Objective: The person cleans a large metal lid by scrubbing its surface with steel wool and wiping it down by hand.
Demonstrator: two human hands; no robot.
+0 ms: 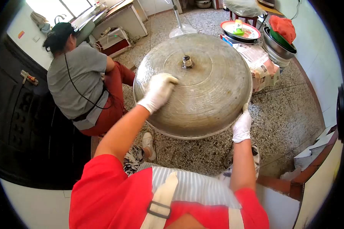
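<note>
A big round domed metal lid (202, 97) fills the middle of the view, its surface wet and streaked, with a small metal knob (187, 62) at its centre. My left hand (160, 91), in a white glove, presses on the left part of the lid. Its fingers are curled and slightly blurred; whatever lies under them is hidden. At the lid's right edge, my right hand (242, 125), also gloved, is closed around the rim and keeps it tilted towards me.
To the left a person in a grey shirt (76, 74) sits beside a black door (26, 114). A stand base (182, 30) is behind the lid. At the right are a red-rimmed basin (240, 31), newspaper-covered items (256, 63) and stacked bowls (279, 42) on the speckled floor (286, 110).
</note>
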